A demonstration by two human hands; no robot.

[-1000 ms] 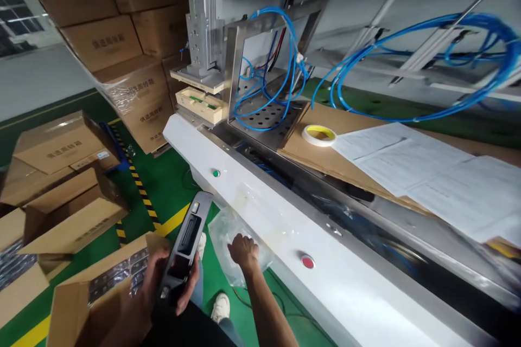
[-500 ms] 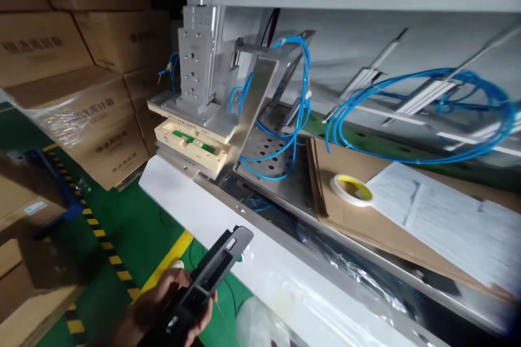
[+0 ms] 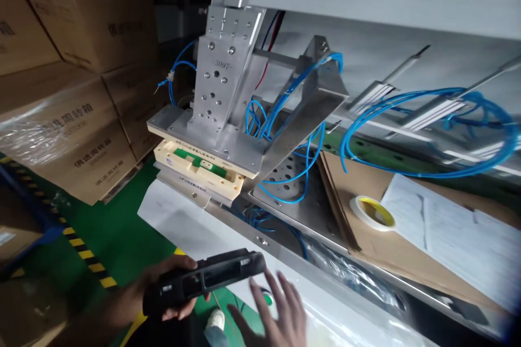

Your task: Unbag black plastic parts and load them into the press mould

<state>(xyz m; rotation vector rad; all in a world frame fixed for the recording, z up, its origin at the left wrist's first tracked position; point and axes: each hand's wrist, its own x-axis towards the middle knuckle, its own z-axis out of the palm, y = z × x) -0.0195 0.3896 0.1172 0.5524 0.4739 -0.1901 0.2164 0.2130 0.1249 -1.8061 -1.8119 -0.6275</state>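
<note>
Here, the cream tray under the metal press holds a green board; left hand grips a black part — right hand open, spread, seemingly blurred and cut off.

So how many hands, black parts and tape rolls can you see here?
Hands: 2, left hand and right hand
Long black plastic part: 1, held in the left hand
White roll of tape with yellow core: 1
Total: 4
</note>
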